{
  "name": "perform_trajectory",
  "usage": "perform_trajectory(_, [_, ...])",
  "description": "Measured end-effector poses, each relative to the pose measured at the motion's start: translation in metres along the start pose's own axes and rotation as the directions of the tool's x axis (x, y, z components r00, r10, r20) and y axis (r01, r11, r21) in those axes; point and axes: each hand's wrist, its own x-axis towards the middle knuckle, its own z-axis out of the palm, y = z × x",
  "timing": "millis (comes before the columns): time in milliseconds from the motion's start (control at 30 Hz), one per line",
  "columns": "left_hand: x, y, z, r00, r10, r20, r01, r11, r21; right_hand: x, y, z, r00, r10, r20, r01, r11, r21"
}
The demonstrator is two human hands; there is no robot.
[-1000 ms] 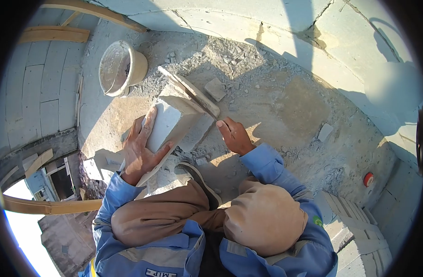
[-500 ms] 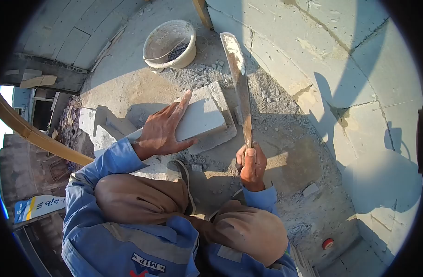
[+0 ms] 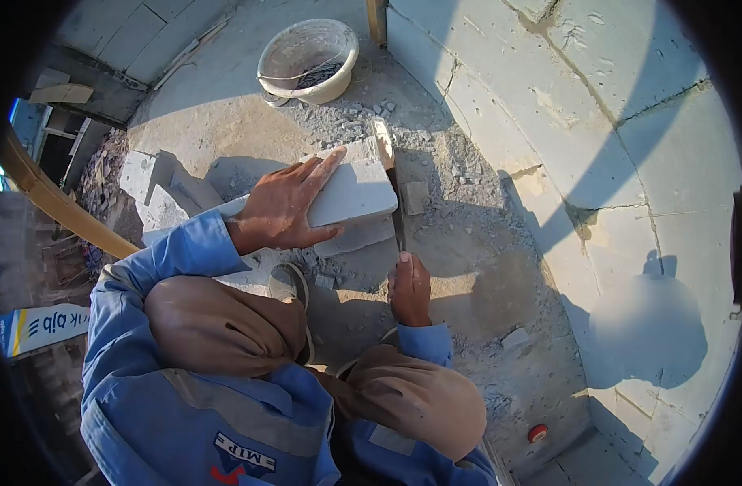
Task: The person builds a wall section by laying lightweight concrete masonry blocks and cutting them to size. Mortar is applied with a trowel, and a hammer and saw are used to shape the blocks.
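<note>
My left hand [image 3: 286, 204] presses down on a pale block [image 3: 356, 191], its fingers spread over the top. The block rests on another block [image 3: 359, 236] near the middle of the view. My right hand [image 3: 410, 290] is wrapped round the handle of a long flat blade [image 3: 396, 194]. The blade stands against the right end of the upper block, its far tip coated with white material. Both hands come out of blue sleeves, with my bent knees below them.
A round bucket [image 3: 308, 61] with wire and dark bits inside stands on the dusty floor at the top. Broken blocks [image 3: 165, 193] lie left. Rubble [image 3: 460, 174] lines the block wall [image 3: 585, 154] at right. A red round object [image 3: 538, 433] sits lower right.
My right hand has brought the blade down and left, from raised beside the blocks to the upper block's right end. My left hand stays on the block. The view has shifted slightly.
</note>
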Motion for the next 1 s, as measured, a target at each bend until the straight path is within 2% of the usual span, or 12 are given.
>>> perform_trajectory(33, [0.001, 0.0, -0.002, 1.0, 0.003, 0.001, -0.003, 1.0, 0.001, 0.001, -0.026, -0.003, 1.0, 0.0, -0.003, 0.0, 1.0, 0.002])
perform_trajectory(100, [0.002, 0.003, -0.007, 0.999, -0.023, 0.049, 0.024, 0.999, -0.024, 0.0, -0.071, -0.01, 0.959, -0.283, 0.024, 0.282, 0.959, 0.022])
perform_trajectory(200, [0.001, -0.001, -0.003, 1.0, 0.002, 0.015, -0.002, 1.0, -0.03, 0.01, -0.061, -0.008, 0.914, -0.396, 0.09, 0.402, 0.914, -0.062])
perform_trajectory(233, [0.001, -0.001, -0.003, 1.0, 0.006, 0.022, -0.005, 0.999, -0.032, 0.005, -0.057, -0.006, 0.975, -0.204, 0.083, 0.198, 0.977, 0.079])
perform_trajectory(367, [0.001, 0.001, -0.001, 0.999, 0.007, 0.049, -0.005, 0.999, -0.038, 0.009, -0.051, -0.008, 0.934, -0.355, 0.039, 0.357, 0.929, -0.098])
perform_trajectory(467, [0.002, 0.002, -0.004, 0.996, -0.036, 0.08, 0.038, 0.999, -0.019, 0.008, -0.051, -0.001, 0.931, -0.365, -0.014, 0.365, 0.931, 0.025])
perform_trajectory(567, [0.001, 0.004, -0.006, 0.995, -0.043, 0.094, 0.046, 0.998, -0.032, 0.005, -0.062, -0.007, 0.971, -0.239, -0.015, 0.234, 0.935, 0.266])
perform_trajectory(600, [0.002, 0.003, -0.005, 0.997, -0.022, 0.072, 0.025, 0.999, -0.042, 0.009, -0.052, -0.005, 0.973, -0.232, -0.015, 0.228, 0.937, 0.265])
perform_trajectory(667, [0.002, 0.001, -0.004, 0.999, 0.001, 0.049, 0.001, 0.999, -0.049, 0.017, -0.025, 0.002, 0.946, -0.324, -0.026, 0.321, 0.943, -0.087])
perform_trajectory(767, [0.002, 0.0, -0.002, 1.0, 0.02, 0.009, -0.02, 1.0, 0.0, 0.017, -0.03, 0.002, 0.962, -0.271, -0.025, 0.269, 0.961, -0.069])
perform_trajectory(833, [0.002, 0.005, -0.007, 0.994, -0.045, 0.095, 0.046, 0.999, -0.002, 0.008, -0.032, 0.0, 0.957, -0.289, -0.016, 0.286, 0.953, -0.094])
perform_trajectory(1000, [-0.003, 0.0, 0.002, 0.999, -0.047, 0.019, 0.047, 0.999, 0.021, 0.007, -0.056, 0.002, 0.97, -0.241, -0.04, 0.244, 0.964, 0.11])
